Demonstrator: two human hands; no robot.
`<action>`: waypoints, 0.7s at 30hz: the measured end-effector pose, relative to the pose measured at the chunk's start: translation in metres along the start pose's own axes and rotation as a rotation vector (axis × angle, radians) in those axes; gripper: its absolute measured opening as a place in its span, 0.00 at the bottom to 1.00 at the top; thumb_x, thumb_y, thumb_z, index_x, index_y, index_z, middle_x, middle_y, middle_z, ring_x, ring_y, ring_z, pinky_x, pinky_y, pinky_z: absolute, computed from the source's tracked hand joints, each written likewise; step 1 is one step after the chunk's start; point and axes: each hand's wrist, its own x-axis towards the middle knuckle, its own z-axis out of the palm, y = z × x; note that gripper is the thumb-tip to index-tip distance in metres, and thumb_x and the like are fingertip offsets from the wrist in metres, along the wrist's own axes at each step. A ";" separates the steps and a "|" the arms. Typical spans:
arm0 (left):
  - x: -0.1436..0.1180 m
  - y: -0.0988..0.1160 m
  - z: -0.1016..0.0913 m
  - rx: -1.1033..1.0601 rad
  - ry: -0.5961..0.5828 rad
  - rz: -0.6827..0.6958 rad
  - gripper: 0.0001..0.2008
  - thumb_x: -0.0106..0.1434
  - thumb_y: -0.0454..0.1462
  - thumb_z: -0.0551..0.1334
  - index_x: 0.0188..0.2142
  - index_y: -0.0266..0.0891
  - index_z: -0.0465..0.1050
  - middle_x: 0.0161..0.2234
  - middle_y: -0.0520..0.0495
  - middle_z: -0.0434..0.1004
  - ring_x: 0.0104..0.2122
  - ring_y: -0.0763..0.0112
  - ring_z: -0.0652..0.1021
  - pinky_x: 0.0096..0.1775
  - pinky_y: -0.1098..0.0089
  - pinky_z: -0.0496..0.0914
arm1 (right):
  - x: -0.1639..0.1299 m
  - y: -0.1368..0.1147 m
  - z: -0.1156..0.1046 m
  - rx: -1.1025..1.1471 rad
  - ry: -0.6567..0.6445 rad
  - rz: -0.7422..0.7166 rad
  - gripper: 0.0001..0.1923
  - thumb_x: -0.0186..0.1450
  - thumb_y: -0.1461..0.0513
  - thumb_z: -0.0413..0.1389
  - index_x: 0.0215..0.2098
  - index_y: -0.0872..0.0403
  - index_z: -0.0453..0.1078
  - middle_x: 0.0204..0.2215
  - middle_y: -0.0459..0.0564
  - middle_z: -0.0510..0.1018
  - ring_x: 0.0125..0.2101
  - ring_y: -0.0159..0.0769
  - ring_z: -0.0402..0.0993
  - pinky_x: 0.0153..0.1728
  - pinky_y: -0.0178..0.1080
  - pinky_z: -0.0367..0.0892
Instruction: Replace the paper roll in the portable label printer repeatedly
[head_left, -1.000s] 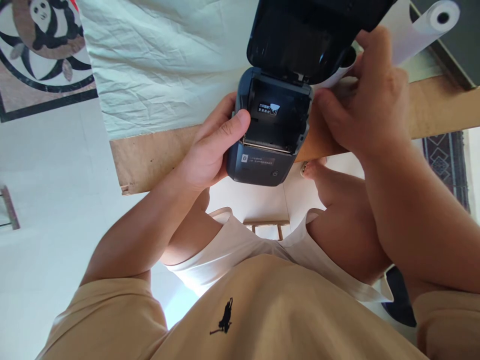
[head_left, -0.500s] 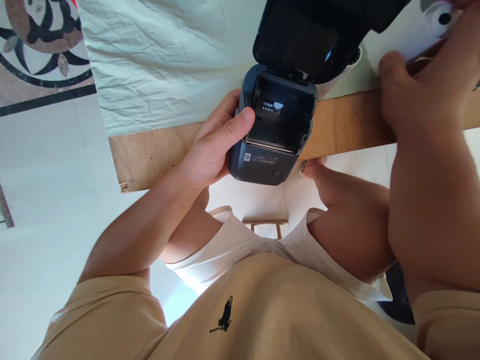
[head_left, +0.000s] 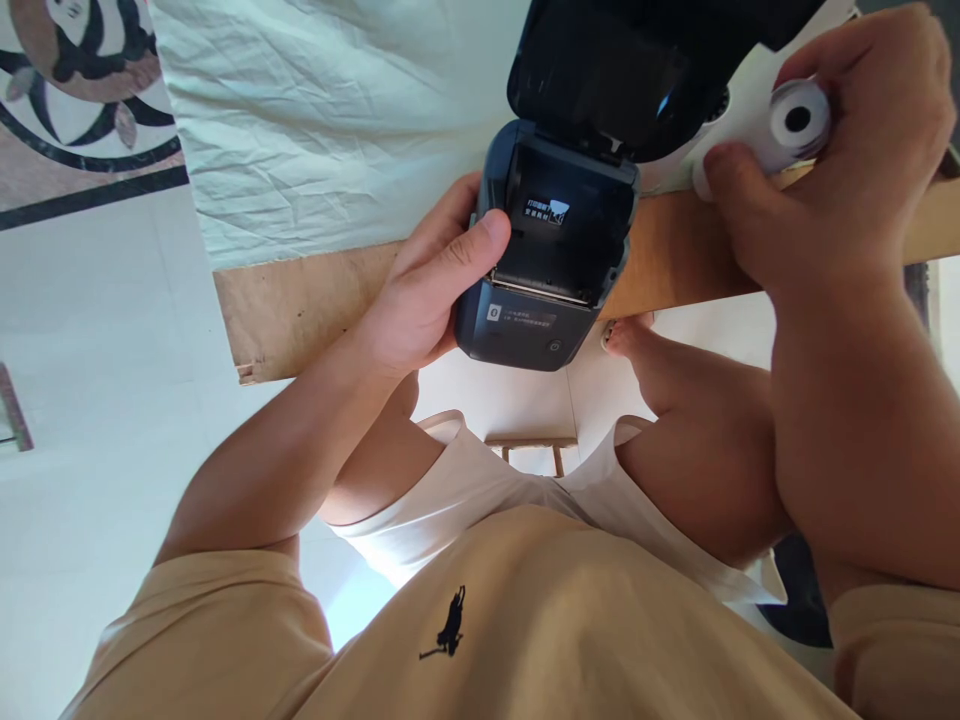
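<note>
A dark blue-grey portable label printer (head_left: 540,240) is tilted in my left hand (head_left: 442,270). The thumb presses its left side while the other fingers go under it, out of sight. Its black lid (head_left: 600,80) stands raised, baring a vacant paper bay with a small printed label inside. To the right, my right hand (head_left: 847,170) is closed around a white paper roll (head_left: 780,125), thumb on the near side. The roll's dark core hole faces me. Roll and printer are apart, with the roll just right of the lid.
A wooden table edge (head_left: 300,310) runs beneath both hands, partly covered by a pale green cloth (head_left: 337,120). A white container partly shows behind the lid. My legs are under the table, near a small stool (head_left: 531,443). A panda-patterned floor panel (head_left: 82,90) lies at upper left.
My right hand has brought the paper roll left and down, closer to the printer, and its end now faces me. The left hand and printer have hardly moved.
</note>
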 end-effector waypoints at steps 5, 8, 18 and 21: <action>0.000 0.000 0.002 0.053 0.056 0.017 0.12 0.68 0.41 0.52 0.39 0.41 0.74 0.35 0.46 0.74 0.29 0.69 0.72 0.26 0.69 0.63 | -0.003 -0.006 -0.005 0.074 -0.063 0.016 0.32 0.54 0.72 0.50 0.53 0.40 0.63 0.45 0.41 0.71 0.43 0.32 0.68 0.41 0.39 0.62; 0.000 -0.001 0.002 0.033 0.028 0.023 0.12 0.67 0.42 0.52 0.39 0.42 0.73 0.37 0.45 0.75 0.33 0.65 0.75 0.27 0.69 0.65 | -0.002 -0.005 -0.004 -0.017 -0.054 0.073 0.19 0.56 0.66 0.55 0.46 0.48 0.70 0.42 0.47 0.69 0.47 0.37 0.67 0.47 0.44 0.63; 0.000 0.001 0.002 0.011 0.044 0.004 0.11 0.67 0.40 0.54 0.37 0.38 0.72 0.35 0.46 0.74 0.29 0.68 0.72 0.29 0.68 0.63 | -0.005 -0.012 -0.005 0.072 -0.044 0.018 0.30 0.54 0.74 0.50 0.52 0.43 0.64 0.48 0.41 0.68 0.48 0.33 0.67 0.50 0.42 0.63; 0.000 -0.001 0.002 -0.024 0.046 0.017 0.10 0.67 0.39 0.54 0.37 0.38 0.72 0.32 0.46 0.73 0.28 0.69 0.72 0.28 0.69 0.64 | -0.004 -0.010 -0.005 -0.062 -0.032 0.091 0.20 0.57 0.67 0.55 0.47 0.48 0.66 0.46 0.44 0.69 0.51 0.37 0.66 0.53 0.44 0.62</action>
